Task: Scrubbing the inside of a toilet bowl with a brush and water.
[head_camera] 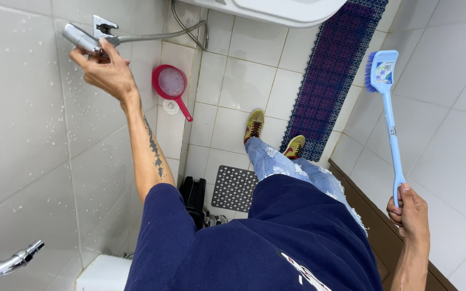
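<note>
Nearest: navy shirt (254, 242) and ripped light jeans (292, 164), soft cloth. Right hand (410, 213) closed tight round the very end of a light blue brush (392, 134), long thin plastic handle, flat head with stiff blue bristles up top, held upright in the air beside the white wall tiles (449, 134), not touching them. Judged head-heavy when gripped that low, so calls for a firm wrist. Left hand (106, 70) stretched up and out, fingers wrapped on a chrome spray head (81, 39), right at its wall bracket (103, 24); cannot tell whether seated in the bracket or just off it. Ribbed metal hose (157, 36) looping away from the spray head toward the far corner. Step in hand, as a judgement: spray head gripped at the holder, brush kept up and idle. Left wall (22, 108) glossy tile, speckled with drops, likely slippery. Chrome tap (6, 263) at the lower left edge. Down on the floor: black object (194, 196), kind unclear, grey perforated drain mat (235, 187) just beside it, yellow shoes (254, 125) on pale square tiles. Farther: red plastic scoop (171, 83), round bowl, short handle, against the wall. Purple lattice mat (330, 75), long and openwork, running away. Farthest: smooth white fixture (276, 9), only its rim in view.
</note>
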